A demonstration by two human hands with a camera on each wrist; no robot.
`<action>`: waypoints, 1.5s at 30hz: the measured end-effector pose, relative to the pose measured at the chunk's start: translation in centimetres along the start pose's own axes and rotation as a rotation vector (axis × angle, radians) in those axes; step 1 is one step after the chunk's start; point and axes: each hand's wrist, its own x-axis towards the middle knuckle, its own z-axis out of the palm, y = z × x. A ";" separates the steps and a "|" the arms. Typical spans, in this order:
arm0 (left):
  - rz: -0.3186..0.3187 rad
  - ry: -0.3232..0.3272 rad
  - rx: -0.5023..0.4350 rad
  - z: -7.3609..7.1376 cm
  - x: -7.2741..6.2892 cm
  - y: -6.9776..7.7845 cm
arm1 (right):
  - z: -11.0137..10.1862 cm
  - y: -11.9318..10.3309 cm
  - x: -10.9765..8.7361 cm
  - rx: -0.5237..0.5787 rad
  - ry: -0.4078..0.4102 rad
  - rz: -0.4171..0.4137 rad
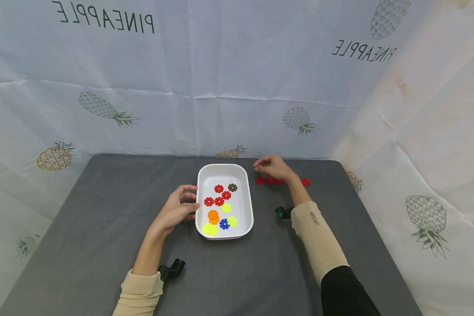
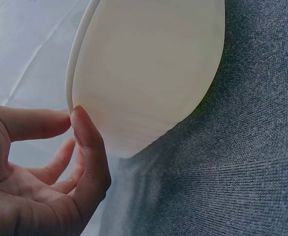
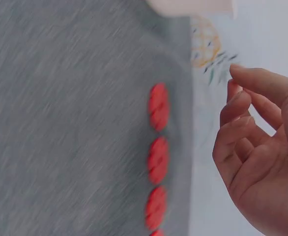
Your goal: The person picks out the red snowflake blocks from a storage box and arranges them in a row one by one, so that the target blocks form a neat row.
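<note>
Tray (image 1: 242, 206) of multicoloured discs (image 1: 226, 208)

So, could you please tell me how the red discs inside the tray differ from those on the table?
The red tray discs lie loosely grouped, while the red table discs form a row on the grey table. The red tray discs share the white tray with other colours; the red table discs have only red neighbours in view. Both sets are round.

1. Round-cornered white plastic tray (image 1: 242, 215), upright, near the worktop's (image 1: 114, 210) far edge.
2. Inside: notched red, brown, yellow, orange and blue discs (image 1: 219, 201), some overlapping.
3. Row of notched red discs (image 1: 270, 180) along that edge's right part, partly hidden; count uncertain.
</note>
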 end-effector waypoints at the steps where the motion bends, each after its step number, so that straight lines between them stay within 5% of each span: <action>1: 0.000 0.000 0.002 0.0 0.0 0.0 | 0.1 -0.5 0.1 0.004 0.002 -0.017; 10: -0.012 0.008 0.006 0.0 0.2 -0.1 | 1.1 -5.6 0.6 0.085 -0.022 -0.126; 19: -0.004 -0.002 0.004 0.0 0.0 0.0 | 3.8 -8.7 1.8 0.106 -0.176 -0.187; 29: -0.005 -0.007 -0.001 -0.1 0.0 0.0 | 7.2 -10.5 3.4 0.014 -0.423 -0.086; 38: -0.008 -0.007 -0.006 0.0 0.1 0.0 | 8.9 -10.5 4.1 -0.093 -0.444 0.051; 45: -0.011 -0.004 0.004 0.0 0.1 0.1 | 9.7 -9.5 4.3 -0.170 -0.393 -0.019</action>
